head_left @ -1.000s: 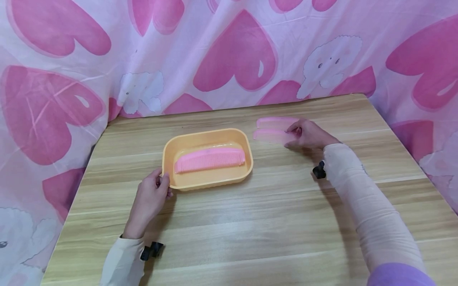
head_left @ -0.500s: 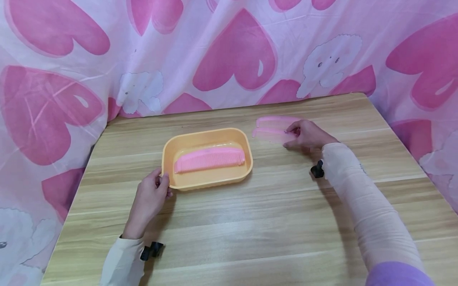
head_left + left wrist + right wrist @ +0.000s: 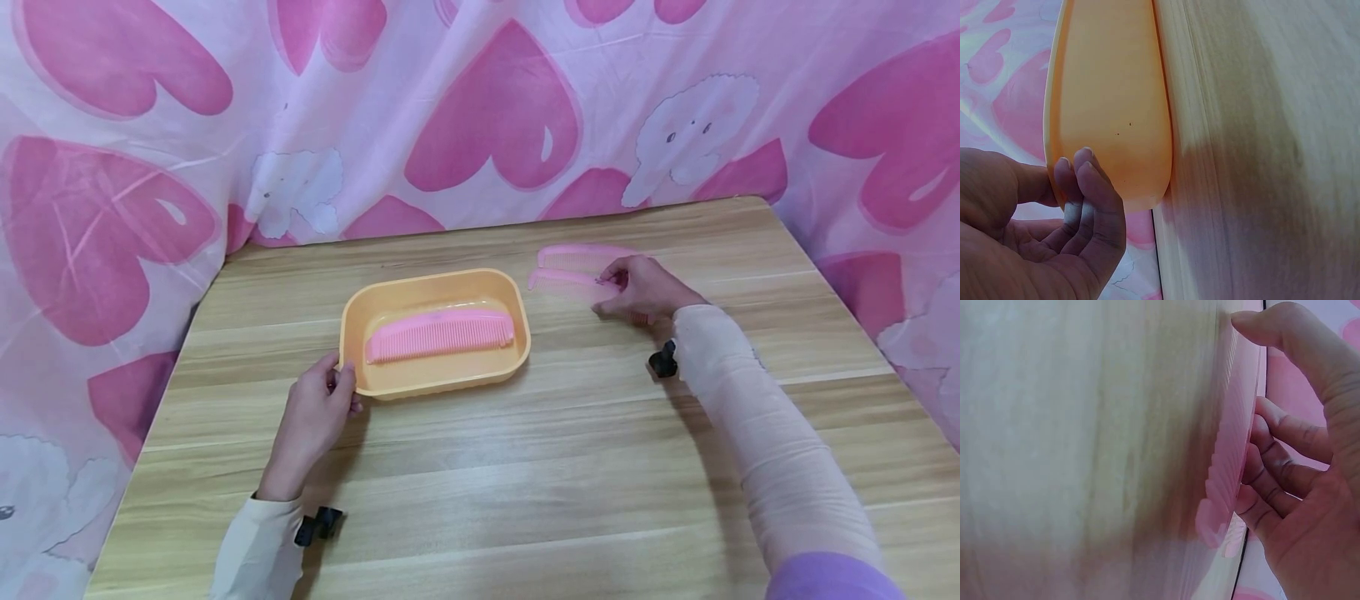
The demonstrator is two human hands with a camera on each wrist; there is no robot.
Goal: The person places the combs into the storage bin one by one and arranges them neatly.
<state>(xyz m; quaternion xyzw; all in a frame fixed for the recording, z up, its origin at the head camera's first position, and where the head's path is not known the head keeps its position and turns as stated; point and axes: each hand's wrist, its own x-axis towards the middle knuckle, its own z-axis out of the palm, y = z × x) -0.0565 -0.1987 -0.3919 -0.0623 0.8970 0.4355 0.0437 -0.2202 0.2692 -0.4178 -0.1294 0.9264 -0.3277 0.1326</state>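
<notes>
An orange tray point(image 3: 427, 385), shallow with rounded corners, holds a pink comb point(image 3: 442, 333) with its teeth toward me. My left hand point(image 3: 315, 417) grips the tray's near left corner; the left wrist view shows the curled fingers point(image 3: 1100, 206) against its outer wall. Right of the tray, two more pink combs lie one behind the other at the back. On the nearer comb point(image 3: 570, 277), my right hand point(image 3: 645, 287) has its thumb at the teeth and its fingertips at the spine, pinching it across. Its right part is hidden under that hand. Behind it lies the farther comb point(image 3: 585, 253).
A wooden table point(image 3: 480, 492) bears everything. Its back edge meets a pink curtain point(image 3: 495, 108) with hearts, which also hangs at both sides. Black clips point(image 3: 318, 527) sit at both wrists.
My right hand has shifted slightly left and toward me. The nearer comb has tilted a little in its grasp. The left hand and the tray stay where they were.
</notes>
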